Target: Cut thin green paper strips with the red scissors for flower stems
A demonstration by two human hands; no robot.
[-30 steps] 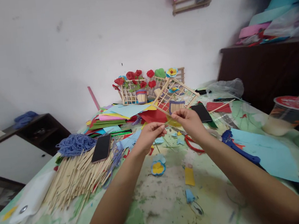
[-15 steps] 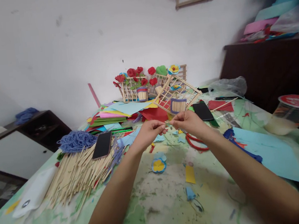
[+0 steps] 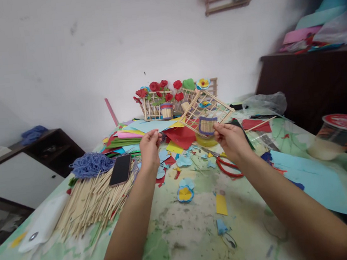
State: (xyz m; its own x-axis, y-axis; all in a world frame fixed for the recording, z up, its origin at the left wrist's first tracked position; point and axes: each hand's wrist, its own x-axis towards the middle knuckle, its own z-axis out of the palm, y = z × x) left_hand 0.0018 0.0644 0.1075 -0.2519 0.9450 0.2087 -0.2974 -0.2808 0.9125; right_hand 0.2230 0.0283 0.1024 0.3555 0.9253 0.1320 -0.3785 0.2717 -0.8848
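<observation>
While they hang apart above the bench, the left hand and the right hand each pinch their fingertips closed; whatever they grip is too thin to make out. A wooden lattice frame leans tilted at 11 o'clock of the right hand. A red paper sheet lies between the hands. Red-handled scissors lie at 6 o'clock of the right hand. At 8 o'clock of the left hand, a phone rests on a stick pile.

Phone: lay left of my left hand, on the stick pile.
Scissors: lay just beneath my right hand.
Lattice frame: stood behind it.
</observation>
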